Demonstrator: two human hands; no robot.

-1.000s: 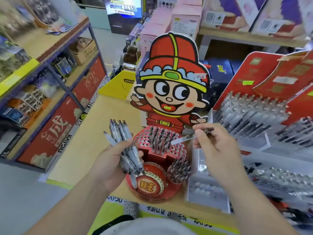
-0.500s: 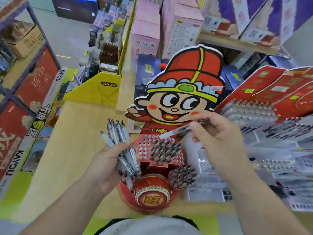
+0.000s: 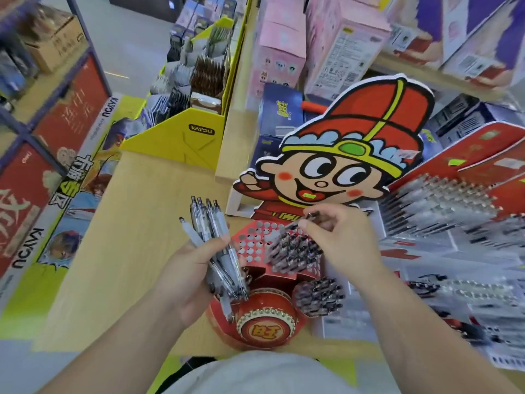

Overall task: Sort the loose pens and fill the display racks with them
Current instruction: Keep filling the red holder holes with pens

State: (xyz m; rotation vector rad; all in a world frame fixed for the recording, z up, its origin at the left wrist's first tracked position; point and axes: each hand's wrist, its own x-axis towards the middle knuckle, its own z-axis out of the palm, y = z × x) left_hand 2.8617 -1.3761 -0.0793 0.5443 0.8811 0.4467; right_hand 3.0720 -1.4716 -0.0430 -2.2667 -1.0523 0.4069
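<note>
My left hand (image 3: 187,277) grips a bundle of several clear pens (image 3: 211,240), their clicker ends pointing up and away. My right hand (image 3: 341,237) pinches a single pen (image 3: 301,221) and holds it slanted over the red display rack (image 3: 252,237), tip down toward the perforated top. The right half of that top holds several pens (image 3: 295,251); the left half shows open holes. A round cup (image 3: 319,295) at the rack's lower right is packed with pens. A cartoon figure board (image 3: 352,155) stands behind the rack.
The rack stands on a wooden counter (image 3: 147,211). Red tiered racks full of pens (image 3: 443,206) crowd the right side. A yellow display bin (image 3: 187,140) stands at the counter's far end, pink boxes (image 3: 284,41) behind. Shelving (image 3: 48,115) lines the aisle at left.
The camera has swung left and tilted down. My right hand has lowered its pen from level with the figure's belt toward the rack's holes. The left hand keeps the bundle in the same place.
</note>
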